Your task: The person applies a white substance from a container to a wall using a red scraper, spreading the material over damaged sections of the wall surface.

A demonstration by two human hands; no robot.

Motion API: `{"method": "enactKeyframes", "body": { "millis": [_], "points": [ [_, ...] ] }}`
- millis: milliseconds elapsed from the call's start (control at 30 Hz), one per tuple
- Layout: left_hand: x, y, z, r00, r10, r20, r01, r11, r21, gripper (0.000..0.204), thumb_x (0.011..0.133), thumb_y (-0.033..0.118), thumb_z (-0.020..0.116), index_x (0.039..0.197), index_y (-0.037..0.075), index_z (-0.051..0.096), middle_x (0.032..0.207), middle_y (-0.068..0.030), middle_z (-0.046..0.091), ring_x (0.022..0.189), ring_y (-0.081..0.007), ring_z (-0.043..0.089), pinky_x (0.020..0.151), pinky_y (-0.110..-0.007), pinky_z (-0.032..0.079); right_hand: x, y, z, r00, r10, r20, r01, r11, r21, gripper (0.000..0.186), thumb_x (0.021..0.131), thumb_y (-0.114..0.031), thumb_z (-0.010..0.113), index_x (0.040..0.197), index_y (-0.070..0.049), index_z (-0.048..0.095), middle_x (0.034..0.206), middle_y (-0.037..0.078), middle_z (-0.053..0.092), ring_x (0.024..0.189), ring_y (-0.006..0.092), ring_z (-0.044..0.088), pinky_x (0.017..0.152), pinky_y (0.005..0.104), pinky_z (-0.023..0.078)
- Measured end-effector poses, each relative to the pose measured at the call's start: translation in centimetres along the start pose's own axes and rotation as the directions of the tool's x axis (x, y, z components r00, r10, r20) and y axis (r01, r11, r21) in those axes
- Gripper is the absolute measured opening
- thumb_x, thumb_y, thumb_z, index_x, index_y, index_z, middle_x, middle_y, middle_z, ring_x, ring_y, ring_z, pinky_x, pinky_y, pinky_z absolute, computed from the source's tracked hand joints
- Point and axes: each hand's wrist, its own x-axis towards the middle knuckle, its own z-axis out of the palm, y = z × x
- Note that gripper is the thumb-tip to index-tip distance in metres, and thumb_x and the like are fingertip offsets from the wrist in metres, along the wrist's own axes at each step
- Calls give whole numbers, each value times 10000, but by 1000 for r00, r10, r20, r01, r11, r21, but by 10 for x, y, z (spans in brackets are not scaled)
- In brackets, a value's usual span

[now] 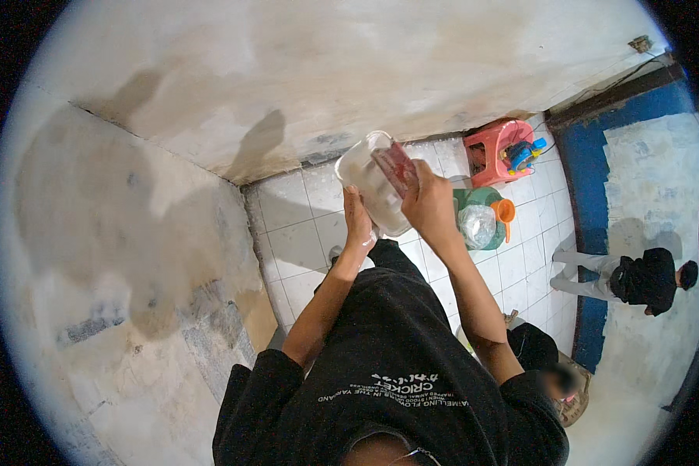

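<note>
A white rectangular plastic tub [390, 223] with rounded corners is held up in front of me over the tiled floor. My left hand [357, 223] grips it by its left side and lower end, with whitish smears near the wrist. Pale paste-like stuff coats the inside of the tub. In my right hand [431, 203] is a flat reddish scraper [396, 167], its blade tilted over the tub's right side and reaching inside. My fingers wrap around its near end and hide part of it.
Against the wall [326, 70] ahead stands a pink plastic stool [481, 159] with a blue and orange object on it. Nearer is a green container [478, 196] with an orange handled cup [505, 210] and a clear plastic bag [478, 227]. One person [645, 281] stands at right; another [530, 349] is low beside me.
</note>
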Motion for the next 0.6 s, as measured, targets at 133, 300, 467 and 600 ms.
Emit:
{"method": "enactKeyframes", "body": {
  "millis": [133, 300, 467, 600],
  "points": [
    [2, -8, -8, 994, -75, 83, 83, 991, -103, 622, 971, 529, 349, 1369, 50, 356, 1298, -101, 503, 1177, -233, 509, 996, -393, 426, -14, 6, 16, 995, -102, 11, 102, 995, 18, 147, 763, 18, 515, 900, 30, 568, 687, 272, 592, 664, 445, 605, 593, 477, 488],
    [-8, -1, 4, 997, -67, -39, 65, 997, -46, 558, 993, 464, 354, 1362, 45, 352, 1273, -111, 516, 1144, -201, 534, 958, -346, 461, -10, 10, -1, 998, 29, -64, -26, 999, 44, 153, 806, 6, 507, 943, 28, 570, 713, 280, 592, 679, 442, 607, 582, 459, 488],
    [-5, -7, -2, 999, -34, -40, 37, 998, 56, 670, 953, 568, 356, 1374, 47, 342, 1319, -114, 482, 1176, -237, 515, 968, -393, 450, -20, 14, 5, 999, -1, 32, 0, 1000, 22, 156, 804, 1, 514, 949, 28, 565, 697, 280, 585, 672, 449, 601, 576, 472, 474],
    [-5, -12, -5, 999, -23, -31, 25, 998, 55, 665, 952, 566, 362, 1377, 54, 335, 1314, -112, 484, 1176, -241, 517, 966, -393, 451, -16, 17, 0, 1000, 2, 5, -2, 999, 38, 175, 782, 14, 509, 949, 30, 560, 689, 280, 580, 667, 452, 597, 577, 470, 472]
  ]
}}
